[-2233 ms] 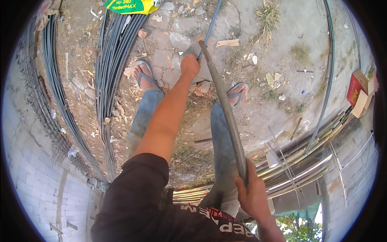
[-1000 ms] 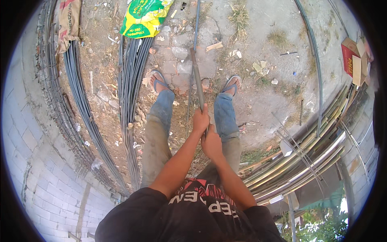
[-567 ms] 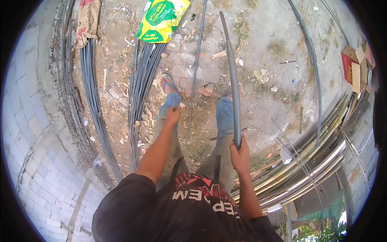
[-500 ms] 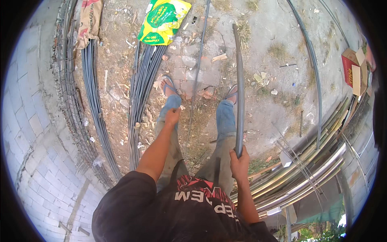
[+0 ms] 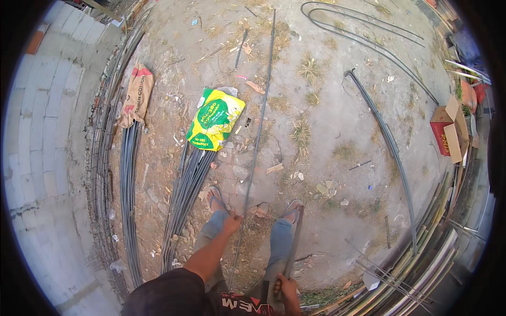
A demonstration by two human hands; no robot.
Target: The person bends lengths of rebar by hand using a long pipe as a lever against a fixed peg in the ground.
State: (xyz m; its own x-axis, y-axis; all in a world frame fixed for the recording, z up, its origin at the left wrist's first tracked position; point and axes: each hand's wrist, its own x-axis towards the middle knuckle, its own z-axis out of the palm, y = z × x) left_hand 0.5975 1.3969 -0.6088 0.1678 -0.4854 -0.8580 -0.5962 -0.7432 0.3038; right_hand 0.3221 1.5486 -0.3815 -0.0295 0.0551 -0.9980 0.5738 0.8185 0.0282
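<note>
My right hand (image 5: 286, 288) is wrapped round the lower end of a long grey metal pipe (image 5: 297, 239). The pipe slants up in front of my right leg, its far end by my right foot. My left hand (image 5: 232, 223) is closed in front of my left shin, and what its fingers hold, if anything, is too small to make out. Just beside that hand a long thin metal rod (image 5: 258, 131) runs along the ground between my feet. Whether the hand touches this rod cannot be told.
On the left lie two bundles of steel rods (image 5: 188, 195), capped by a yellow-green sack (image 5: 216, 118) and a brown paper sack (image 5: 138, 95). Bent rods (image 5: 387, 139) lie to the right. Further right are an open carton (image 5: 441, 131) and stacked poles (image 5: 421, 253). A block wall (image 5: 42, 158) borders the left.
My view has tilted up, showing more ground ahead. The pipe's far end has dropped from well past my right foot to beside it. My left hand has come closer to the thin rod.
</note>
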